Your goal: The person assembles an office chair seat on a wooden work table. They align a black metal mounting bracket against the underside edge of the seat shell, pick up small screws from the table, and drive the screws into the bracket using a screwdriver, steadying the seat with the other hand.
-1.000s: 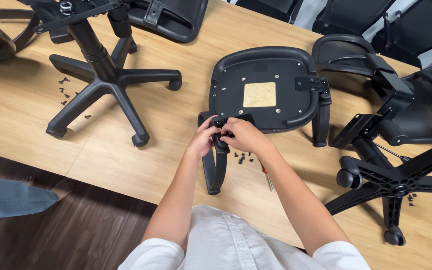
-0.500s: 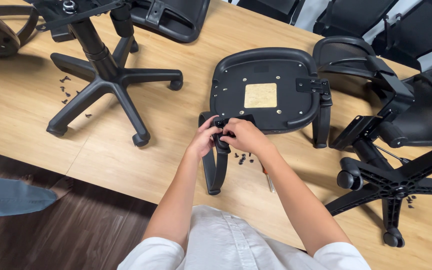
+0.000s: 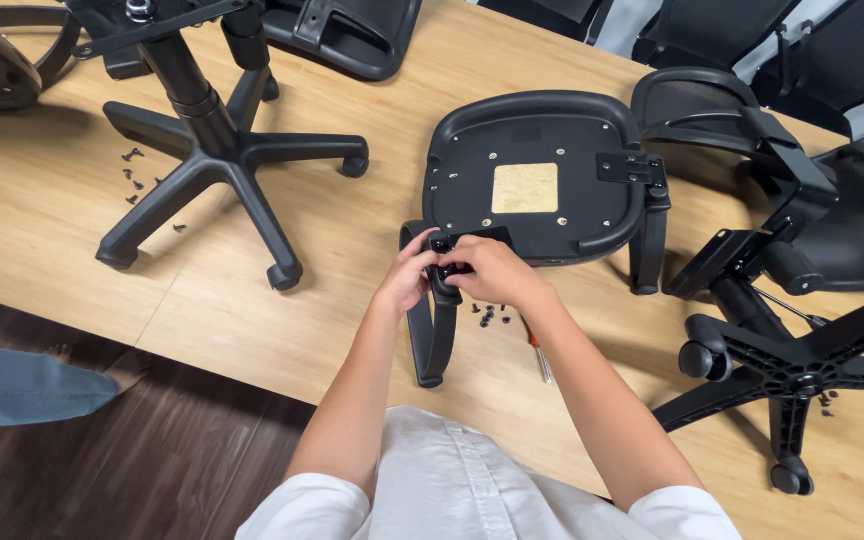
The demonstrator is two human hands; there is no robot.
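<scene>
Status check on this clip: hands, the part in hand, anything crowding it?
Left hand and right hand both grip the black plastic armrest at the upturned black seat pan. Small black screws and screwdriver lie beside it.

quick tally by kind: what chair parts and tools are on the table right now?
Star bases: 2
Seat pans, underside up: 2
Armrests at the near seat: 2
Screwdriver: 1
Loose screw piles: 3
Total: 10
Left hand and right hand both hold the near armrest's bracket.

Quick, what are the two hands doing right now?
Left hand: closed on the black armrest.
Right hand: closed on the same armrest's top bracket.
</scene>
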